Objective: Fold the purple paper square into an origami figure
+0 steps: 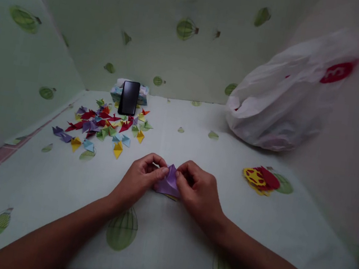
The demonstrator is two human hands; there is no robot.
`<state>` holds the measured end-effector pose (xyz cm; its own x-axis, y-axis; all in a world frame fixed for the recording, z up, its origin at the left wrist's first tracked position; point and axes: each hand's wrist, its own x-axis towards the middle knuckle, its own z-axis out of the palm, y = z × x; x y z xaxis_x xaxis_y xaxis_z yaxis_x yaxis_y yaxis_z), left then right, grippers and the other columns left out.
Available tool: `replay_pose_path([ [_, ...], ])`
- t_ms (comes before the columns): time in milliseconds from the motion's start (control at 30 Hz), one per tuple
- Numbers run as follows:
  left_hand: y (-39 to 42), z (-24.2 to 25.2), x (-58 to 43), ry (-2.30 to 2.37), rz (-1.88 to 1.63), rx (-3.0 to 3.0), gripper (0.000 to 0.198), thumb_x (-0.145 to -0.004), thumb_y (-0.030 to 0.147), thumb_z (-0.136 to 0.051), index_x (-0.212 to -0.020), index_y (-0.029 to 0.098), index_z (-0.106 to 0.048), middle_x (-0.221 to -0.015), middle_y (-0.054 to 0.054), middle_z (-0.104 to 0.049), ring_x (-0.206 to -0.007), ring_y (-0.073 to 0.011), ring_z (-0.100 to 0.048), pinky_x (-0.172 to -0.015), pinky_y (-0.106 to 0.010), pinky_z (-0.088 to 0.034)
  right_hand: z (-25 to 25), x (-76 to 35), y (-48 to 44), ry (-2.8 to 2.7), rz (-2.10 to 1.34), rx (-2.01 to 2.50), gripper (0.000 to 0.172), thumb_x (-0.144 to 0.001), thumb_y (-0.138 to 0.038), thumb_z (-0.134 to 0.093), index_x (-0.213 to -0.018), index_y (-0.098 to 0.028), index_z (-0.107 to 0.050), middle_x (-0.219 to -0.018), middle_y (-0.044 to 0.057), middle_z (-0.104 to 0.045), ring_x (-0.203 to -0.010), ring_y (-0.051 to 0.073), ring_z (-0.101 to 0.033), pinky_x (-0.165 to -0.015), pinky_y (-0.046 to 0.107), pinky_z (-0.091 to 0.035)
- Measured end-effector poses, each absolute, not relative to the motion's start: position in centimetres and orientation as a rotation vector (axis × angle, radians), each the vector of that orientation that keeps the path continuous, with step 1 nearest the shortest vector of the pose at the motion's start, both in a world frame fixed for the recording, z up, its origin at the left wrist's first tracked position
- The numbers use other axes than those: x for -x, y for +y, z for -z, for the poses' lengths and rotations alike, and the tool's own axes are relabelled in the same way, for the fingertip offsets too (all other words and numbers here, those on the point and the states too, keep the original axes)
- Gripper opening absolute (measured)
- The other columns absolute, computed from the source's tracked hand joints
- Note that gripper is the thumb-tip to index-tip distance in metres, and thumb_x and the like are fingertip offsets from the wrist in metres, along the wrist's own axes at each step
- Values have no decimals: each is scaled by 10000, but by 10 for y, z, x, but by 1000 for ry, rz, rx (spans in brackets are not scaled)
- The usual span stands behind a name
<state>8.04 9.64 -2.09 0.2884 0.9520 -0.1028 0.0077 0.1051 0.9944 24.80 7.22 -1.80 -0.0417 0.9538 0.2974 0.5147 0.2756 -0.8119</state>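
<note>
A small purple folded paper [168,183] lies on the pale green cloth surface [166,230] in the middle. My left hand [141,178] pinches its left side with thumb and fingers closed. My right hand [196,189] pinches its right side the same way. Both hands meet over the paper and hide part of it. A sliver of yellow paper shows under the purple one.
A heap of several folded coloured paper pieces [103,126] lies at the back left. A black phone [129,97] leans upright against a tissue pack behind it. A white plastic bag [284,100] sits at the back right. A stack of red and yellow paper [261,179] lies to the right.
</note>
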Motion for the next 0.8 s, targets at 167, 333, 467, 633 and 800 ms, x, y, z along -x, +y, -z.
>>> replay_pose_path([
  [167,94,20,-82,1047,-922,-1201,222,-791,335,-724,-880,169,-606,-765,17,-611,-646,-107,-568,-631,-247,-457,24,-245,70,-1805,-442,1249,147,-864,-128,-505,-731,-181,-537,-712,25,-566,-636,141,-507,-600,279,-373],
  [333,92,19,-84,1013,-904,-1158,237,-771,318,-733,-895,169,-596,-766,3,-639,-680,-133,-609,-679,-280,-487,27,-245,71,-1813,-425,1199,133,-879,-120,-507,-767,-178,-551,-750,41,-590,-674,154,-533,-625,290,-396],
  [467,91,19,-84,1048,-916,-1171,224,-777,317,-723,-890,168,-598,-754,1,-646,-683,-133,-609,-682,-279,-484,29,-244,71,-1830,-420,1171,150,-900,-113,-489,-782,-182,-552,-772,50,-606,-697,162,-547,-635,295,-411],
  [633,91,20,-84,1044,-915,-1166,220,-764,296,-727,-879,172,-587,-746,4,-650,-665,-129,-610,-671,-277,-489,29,-243,71,-1856,-421,1149,145,-908,-106,-485,-805,-184,-552,-802,60,-625,-726,169,-566,-658,302,-435],
  [800,91,20,-85,1064,-928,-1179,213,-759,302,-721,-869,176,-588,-742,4,-644,-658,-135,-608,-661,-283,-490,30,-243,70,-1862,-402,1130,157,-911,-99,-478,-802,-190,-544,-804,57,-626,-730,169,-569,-662,302,-440],
])
